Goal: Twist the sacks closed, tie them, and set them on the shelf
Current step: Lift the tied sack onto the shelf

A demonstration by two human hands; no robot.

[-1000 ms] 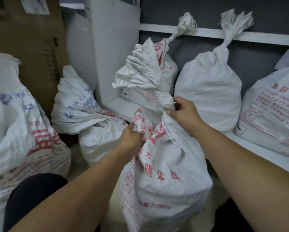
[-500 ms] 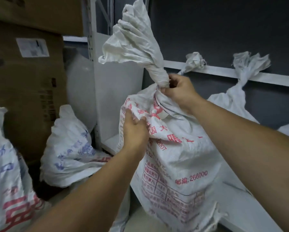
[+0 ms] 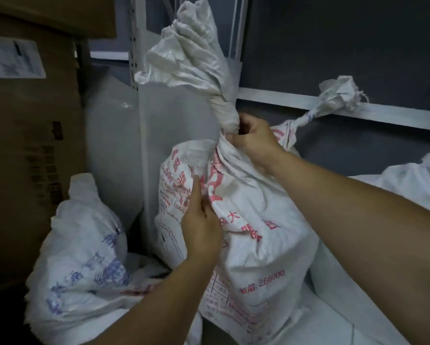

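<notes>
sack point(image 3: 253, 235) white, red-printed, neck point(image 3: 225, 115) twisted

sack point(image 3: 253, 235) right of sack (blue-printed) point(image 3: 84, 247)

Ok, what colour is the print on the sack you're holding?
Red on the white sack, clearest in head view.

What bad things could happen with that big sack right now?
The right hand grips only the twisted neck of the red-printed sack; I see no tie, so the twist might unwind. The left hand just pinches a fold of fabric, so the sack may slip or tip.
</notes>
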